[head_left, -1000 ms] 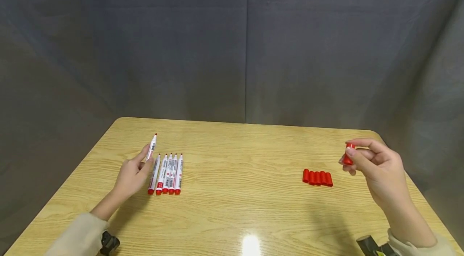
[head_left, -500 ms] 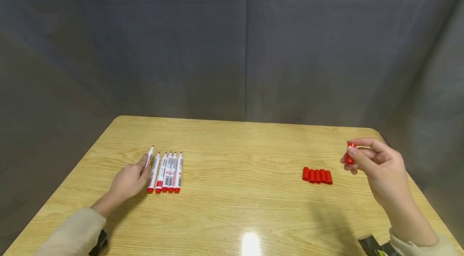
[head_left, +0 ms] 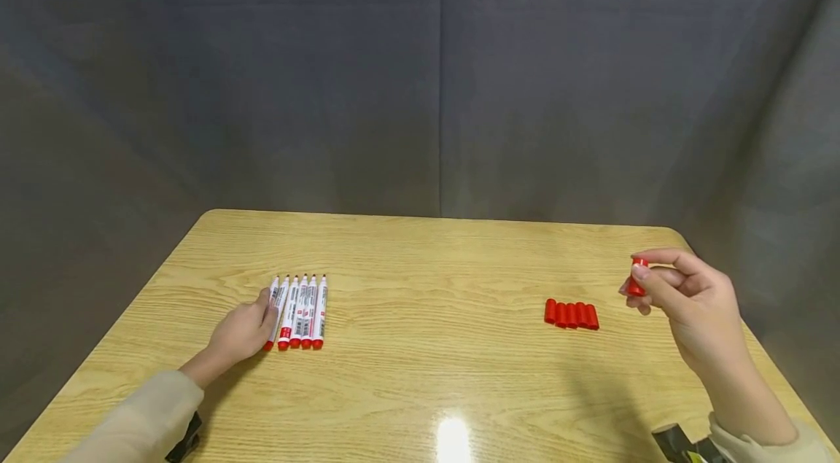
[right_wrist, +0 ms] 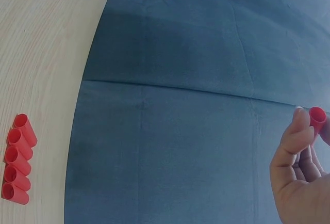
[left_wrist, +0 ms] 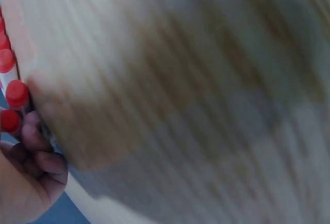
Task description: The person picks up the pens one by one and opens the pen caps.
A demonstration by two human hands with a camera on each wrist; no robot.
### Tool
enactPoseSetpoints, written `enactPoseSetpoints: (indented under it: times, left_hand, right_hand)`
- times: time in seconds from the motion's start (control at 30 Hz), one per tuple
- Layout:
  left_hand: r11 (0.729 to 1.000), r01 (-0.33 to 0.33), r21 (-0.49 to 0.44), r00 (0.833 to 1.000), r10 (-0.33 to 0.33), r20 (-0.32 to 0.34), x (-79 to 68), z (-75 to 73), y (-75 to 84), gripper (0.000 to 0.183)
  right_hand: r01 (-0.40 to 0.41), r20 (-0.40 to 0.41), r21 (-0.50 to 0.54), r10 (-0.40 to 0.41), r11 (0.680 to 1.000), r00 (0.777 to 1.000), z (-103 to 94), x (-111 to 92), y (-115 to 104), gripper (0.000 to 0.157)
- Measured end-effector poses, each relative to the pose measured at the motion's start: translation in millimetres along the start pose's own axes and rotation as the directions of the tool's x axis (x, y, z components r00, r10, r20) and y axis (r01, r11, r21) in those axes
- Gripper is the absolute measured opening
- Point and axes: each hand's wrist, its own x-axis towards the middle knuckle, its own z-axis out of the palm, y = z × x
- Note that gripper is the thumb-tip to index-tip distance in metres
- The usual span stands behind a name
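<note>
My left hand (head_left: 238, 335) pinches an uncapped white marker (head_left: 273, 290) at the left end of a row of uncapped markers (head_left: 305, 310). That marker lies down at table level, its red tip pointing away from me. In the left wrist view, the red marker ends (left_wrist: 17, 94) show right beside the curled fingers (left_wrist: 36, 136). Raised above the table's right side, my right hand (head_left: 697, 313) holds a red marker cap (head_left: 636, 286) between thumb and fingertips. Its open end shows in the right wrist view, where the cap (right_wrist: 317, 115) is tilted.
Several red caps (head_left: 572, 315) lie side by side on the wooden table (head_left: 433, 302), left of my right hand. A dark grey curtain (head_left: 433, 84) hangs behind the table and along both sides. A bright light reflection shows near the front.
My left hand has lowered the marker to the left end of the row, beside the others. The right hand keeps its cap in nearly the same spot.
</note>
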Motion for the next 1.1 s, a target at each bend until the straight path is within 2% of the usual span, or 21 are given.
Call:
enactPoseSetpoints:
  times: [0.17,0.3,0.43,0.57,0.8,0.97,1.1]
  left_hand:
    - [0.999,0.027,0.046,0.996,-0.031,0.084,0.7,-0.5,1.4,0.059]
    - [0.997,0.037,0.072,0.994,-0.044,0.100,0.4,-4.5,3.6,0.063]
    - [0.998,0.016,0.053,0.999,-0.018,0.037,0.1,-11.5,7.4,0.060]
    - [1.000,0.017,0.006,1.000,-0.017,-0.016,0.6,-19.7,13.6,0.058]
    - [0.998,0.026,-0.059,0.998,-0.029,-0.059,-0.4,-34.2,27.7,0.060]
    - [0.995,0.005,-0.102,0.995,-0.015,-0.103,-3.5,-43.6,39.9,0.057]
    - [0.994,-0.024,-0.105,0.989,0.009,-0.145,-6.7,-48.6,48.2,0.054]
  right_hand:
    - [0.000,0.000,-0.003,0.000,1.000,1.000,-1.3,0,-1,0.024]
    - [0.000,0.026,-0.024,0.000,1.000,1.000,-4.1,0,-2,0.022]
    - [-0.020,0.065,-0.061,0.024,0.998,0.998,-11.2,1,0,0.020]
    - [-0.072,0.066,-0.132,0.081,0.989,0.994,-20.4,3,6,0.021]
    - [-0.155,0.050,-0.249,0.173,0.956,0.984,-37.9,7,23,0.023]
    - [-0.190,0.056,-0.262,0.212,0.946,0.976,-49.8,10,36,0.021]
    - [-0.231,0.054,-0.314,0.260,0.921,0.964,-69.4,12,54,0.017]
